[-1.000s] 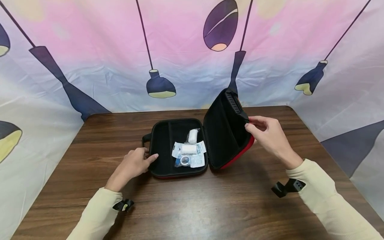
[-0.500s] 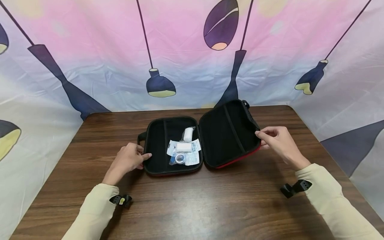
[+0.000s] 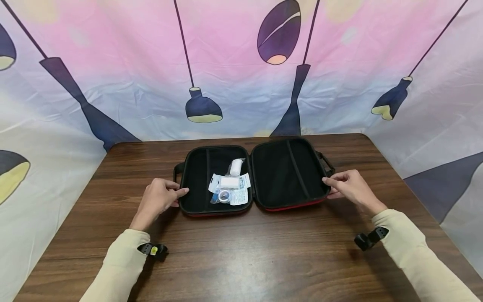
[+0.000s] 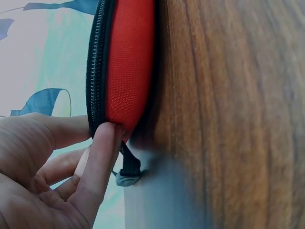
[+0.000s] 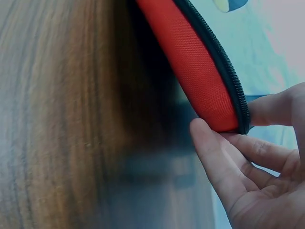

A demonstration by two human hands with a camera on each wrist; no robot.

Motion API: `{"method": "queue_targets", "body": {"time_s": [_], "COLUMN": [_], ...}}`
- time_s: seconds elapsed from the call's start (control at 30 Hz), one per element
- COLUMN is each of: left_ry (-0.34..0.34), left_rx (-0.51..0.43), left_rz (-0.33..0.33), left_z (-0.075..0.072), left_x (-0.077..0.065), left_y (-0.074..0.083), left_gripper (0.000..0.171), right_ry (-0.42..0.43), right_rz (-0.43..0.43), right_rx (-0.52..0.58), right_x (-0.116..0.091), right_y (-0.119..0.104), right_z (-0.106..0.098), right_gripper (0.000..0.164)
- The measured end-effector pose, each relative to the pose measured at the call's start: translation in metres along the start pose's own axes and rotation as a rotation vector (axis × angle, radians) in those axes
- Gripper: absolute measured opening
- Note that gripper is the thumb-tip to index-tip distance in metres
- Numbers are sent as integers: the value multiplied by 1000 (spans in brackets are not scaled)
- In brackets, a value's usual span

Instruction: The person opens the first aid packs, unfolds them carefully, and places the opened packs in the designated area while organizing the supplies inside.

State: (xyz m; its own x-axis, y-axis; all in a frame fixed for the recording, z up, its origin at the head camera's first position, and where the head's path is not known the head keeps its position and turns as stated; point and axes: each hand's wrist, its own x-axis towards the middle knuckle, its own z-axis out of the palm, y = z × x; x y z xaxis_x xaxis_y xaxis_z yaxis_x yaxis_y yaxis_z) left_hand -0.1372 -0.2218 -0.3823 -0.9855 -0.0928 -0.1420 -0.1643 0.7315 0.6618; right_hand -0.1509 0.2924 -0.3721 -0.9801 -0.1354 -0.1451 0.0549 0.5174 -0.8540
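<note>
A red zippered case with black lining lies unfolded on the table, its left half (image 3: 196,180) and right half (image 3: 277,176) side by side in the head view. My left hand (image 3: 154,201) grips the left half's outer rim, thumb on top. In the left wrist view, fingers (image 4: 102,157) press its red side (image 4: 128,62). My right hand (image 3: 352,191) pinches the right half's near outer corner, which looks slightly raised in the right wrist view, fingertips (image 5: 202,133) under its red shell (image 5: 195,62). In the left half lie wrapped white rolls (image 3: 236,167), a tape roll (image 3: 224,196) and printed packets (image 3: 241,196).
The case rests toward the back of the wooden table (image 3: 241,251). Behind the table's far edge hangs a patterned cloth (image 3: 147,84). Black carry handles (image 3: 326,163) stick out from the case's outer sides.
My right hand has swung the right half of the case outward and down from a steep tilt to nearly flat. The case and my left hand have shifted slightly left.
</note>
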Motion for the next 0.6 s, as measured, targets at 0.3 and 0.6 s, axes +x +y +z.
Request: {"method": "queue_targets", "body": {"time_s": [0.3, 0.6], "left_ry": [-21, -43], "left_rx": [-24, -4], "left_rz": [-13, -11], "left_z": [-1, -3], "left_x": [1, 1], "left_y": [-3, -3], "left_gripper": [45, 48], "right_ry": [-43, -54], "right_rz": [58, 54], "right_rx": [30, -169], "right_x": [6, 4], "right_y": [18, 12], "right_z": [7, 4], "right_gripper": [38, 38]}}
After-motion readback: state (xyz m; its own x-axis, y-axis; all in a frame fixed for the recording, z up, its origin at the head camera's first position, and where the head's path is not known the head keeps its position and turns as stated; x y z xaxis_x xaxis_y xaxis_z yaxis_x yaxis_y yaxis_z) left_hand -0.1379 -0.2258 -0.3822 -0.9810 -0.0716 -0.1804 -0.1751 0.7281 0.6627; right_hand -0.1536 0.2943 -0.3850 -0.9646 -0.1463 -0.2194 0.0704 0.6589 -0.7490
